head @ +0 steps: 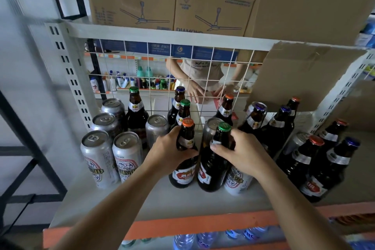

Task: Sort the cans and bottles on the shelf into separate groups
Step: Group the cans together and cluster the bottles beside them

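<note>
brown glass is what both hands hold: the left hand (169, 153) is wrapped around the shoulder of the orange-capped bottle (185, 152), the right hand (238, 153) around the neck of the green-capped bottle (216, 160). both bottles stand mid-shelf (182, 203), side by side, with silver cans (113, 154) grouped to the left and more bottles (316, 160) to the right. this looks like a mid-sort step. next, both likely need lifting clear and carrying right, past the can (238, 180) just beside the green-capped one.
</note>
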The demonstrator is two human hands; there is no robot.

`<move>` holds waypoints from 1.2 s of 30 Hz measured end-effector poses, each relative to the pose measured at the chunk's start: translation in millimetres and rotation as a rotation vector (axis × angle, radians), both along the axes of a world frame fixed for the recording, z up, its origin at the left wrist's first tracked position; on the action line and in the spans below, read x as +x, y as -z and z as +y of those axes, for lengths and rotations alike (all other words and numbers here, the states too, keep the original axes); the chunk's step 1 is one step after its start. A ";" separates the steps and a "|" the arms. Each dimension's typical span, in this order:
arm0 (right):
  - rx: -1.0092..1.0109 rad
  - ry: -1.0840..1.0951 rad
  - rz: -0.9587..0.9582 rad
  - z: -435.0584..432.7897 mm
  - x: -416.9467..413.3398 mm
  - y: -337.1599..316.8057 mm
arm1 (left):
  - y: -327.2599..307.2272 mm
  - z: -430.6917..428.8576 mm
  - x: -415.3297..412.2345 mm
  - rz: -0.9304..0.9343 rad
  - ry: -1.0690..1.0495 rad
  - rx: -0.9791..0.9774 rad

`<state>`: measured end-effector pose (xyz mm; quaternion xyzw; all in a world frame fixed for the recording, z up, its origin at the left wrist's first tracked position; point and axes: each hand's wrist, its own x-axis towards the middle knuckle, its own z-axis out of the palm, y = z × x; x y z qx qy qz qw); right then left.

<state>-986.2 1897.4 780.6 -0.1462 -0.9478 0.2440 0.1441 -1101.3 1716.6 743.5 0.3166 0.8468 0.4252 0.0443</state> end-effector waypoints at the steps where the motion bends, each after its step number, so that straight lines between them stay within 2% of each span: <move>1: 0.007 -0.012 -0.023 2.5 3.3 -0.2 | 0.3 -1.7 0.1 -0.006 0.002 -0.006; 10: -0.029 -0.016 -0.070 2.0 15.2 -2.3 | -44.2 -26.8 -15.2 -0.028 0.092 -0.214; 15: -0.021 0.019 -0.081 -10.3 18.6 -9.7 | -79.8 -49.9 -41.8 0.076 -0.070 -0.218; 18: 0.006 0.107 0.060 -25.4 16.2 -16.8 | -87.7 -56.2 -67.0 0.157 -0.260 -0.183; 21: 0.077 0.148 0.294 -42.6 7.7 -21.3 | -86.6 -59.2 -95.1 0.173 -0.433 -0.165; 24: 0.113 0.091 0.596 -58.8 -0.7 -20.9 | -78.6 -56.3 -113.8 0.151 -0.484 -0.218; 27: 0.090 -0.008 0.723 -74.6 -3.1 -20.1 | -69.8 -48.4 -124.4 0.063 -0.497 -0.215; 31: 0.081 -0.132 0.587 -87.3 -13.5 -16.2 | -59.2 -38.7 -131.3 -0.047 -0.486 -0.174; 36: 0.172 -0.137 0.333 -83.9 -38.5 -17.8 | -53.6 -37.6 -133.8 -0.026 -0.503 -0.137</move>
